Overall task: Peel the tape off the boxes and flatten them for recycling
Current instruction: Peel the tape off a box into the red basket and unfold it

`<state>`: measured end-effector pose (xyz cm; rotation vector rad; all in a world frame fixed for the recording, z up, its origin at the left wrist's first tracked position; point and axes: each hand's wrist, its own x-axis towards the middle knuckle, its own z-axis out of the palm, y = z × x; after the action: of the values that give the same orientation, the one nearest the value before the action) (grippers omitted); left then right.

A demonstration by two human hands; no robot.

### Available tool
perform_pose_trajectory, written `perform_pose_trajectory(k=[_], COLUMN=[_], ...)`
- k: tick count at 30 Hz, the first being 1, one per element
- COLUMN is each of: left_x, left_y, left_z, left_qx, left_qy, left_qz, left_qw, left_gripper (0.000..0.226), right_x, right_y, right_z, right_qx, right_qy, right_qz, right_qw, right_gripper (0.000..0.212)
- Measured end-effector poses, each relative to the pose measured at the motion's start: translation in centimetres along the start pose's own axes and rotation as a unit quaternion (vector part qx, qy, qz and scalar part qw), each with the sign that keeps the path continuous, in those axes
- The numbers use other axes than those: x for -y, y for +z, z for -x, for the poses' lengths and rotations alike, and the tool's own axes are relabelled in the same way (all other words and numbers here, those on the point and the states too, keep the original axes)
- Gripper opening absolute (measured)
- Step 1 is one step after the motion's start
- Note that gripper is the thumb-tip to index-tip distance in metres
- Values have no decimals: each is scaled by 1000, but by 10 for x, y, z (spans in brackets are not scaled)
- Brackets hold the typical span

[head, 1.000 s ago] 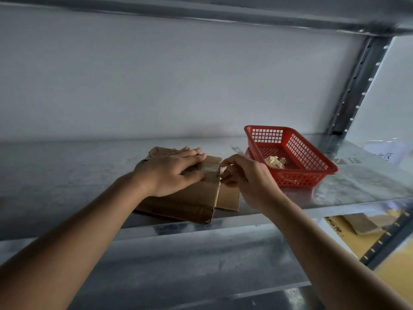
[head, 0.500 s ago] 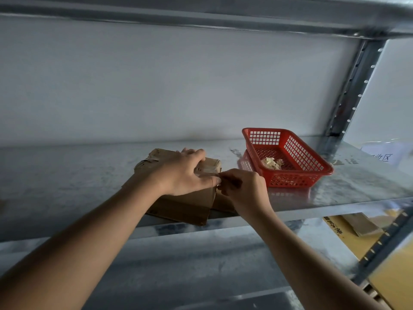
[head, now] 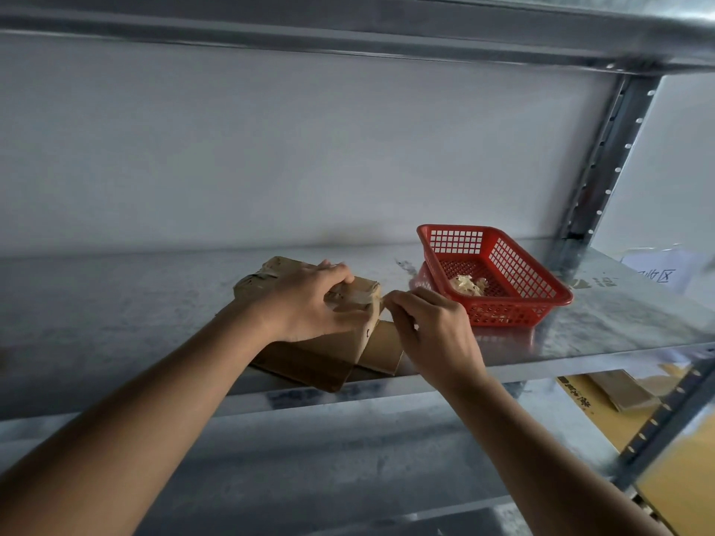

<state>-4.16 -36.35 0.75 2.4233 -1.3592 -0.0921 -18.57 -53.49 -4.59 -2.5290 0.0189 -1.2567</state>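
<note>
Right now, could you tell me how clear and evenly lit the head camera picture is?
Head view: dim, flat light; the hands and cardboard box are fairly sharp; the red basket mirrors in the glossy metal shelf; wide-angle bending tilts the upright; right edge is smeared.

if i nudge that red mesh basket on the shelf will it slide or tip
The red plastic mesh basket would probably slide rather than tip: it is low and wide on the smooth, shiny metal shelf. It likely feels very light, since its walls are open lattice and it holds only a small wad of crumpled peeled tape.
</note>
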Motion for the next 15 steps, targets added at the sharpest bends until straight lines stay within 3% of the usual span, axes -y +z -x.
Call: perform_pose_trajectory(k=[2,6,10,15], left_x=[1,1,4,7], left_y=[1,5,8,5], left_z=[-1,-2,1,4], left_qx=[6,16,2,9], left_qy=[3,-4,-16,13], left_qz=[-4,-6,13,-6], left_qw=[1000,1000,1000,1000], left_gripper=[92,85,72,60], right_x=[-1,-2,0,6], right_y=[-3,-3,-2,-2], right_z=[-3,-8,-22,-40], right_qx=[-12,-13,44,138], right_qy=[-18,-24,-1,41], right_qz=[9,-34,-64,4], right_qw=[1000,999,997,990], right_gripper=[24,10,23,17])
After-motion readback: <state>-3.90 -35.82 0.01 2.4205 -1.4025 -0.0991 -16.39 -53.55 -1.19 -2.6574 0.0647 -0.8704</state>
